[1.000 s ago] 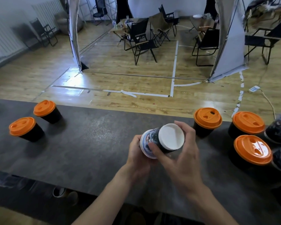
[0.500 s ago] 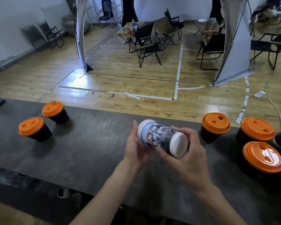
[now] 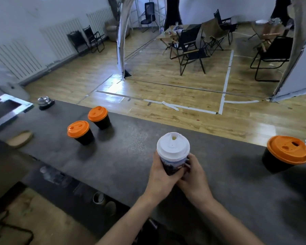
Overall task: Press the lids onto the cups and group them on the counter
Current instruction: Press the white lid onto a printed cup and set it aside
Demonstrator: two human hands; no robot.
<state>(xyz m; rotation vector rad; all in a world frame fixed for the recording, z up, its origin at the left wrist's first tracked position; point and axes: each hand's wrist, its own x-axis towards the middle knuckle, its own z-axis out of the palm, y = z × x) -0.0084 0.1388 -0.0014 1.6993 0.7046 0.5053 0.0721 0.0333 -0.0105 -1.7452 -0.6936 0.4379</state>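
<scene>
Clasps the printed cup upright with left grip and right grip both curled round its wall, orange-lidded pair well apart leftward, nearer the left grip

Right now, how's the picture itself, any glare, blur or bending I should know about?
Head view: bright glare on the wooden floor just past the counter; the wide lens bows the counter's edge; the far left is smeared; the white-lidded cup, gripped by the left hand and right hand, is sharp; the orange-lidded cups cast soft shadows.
</scene>
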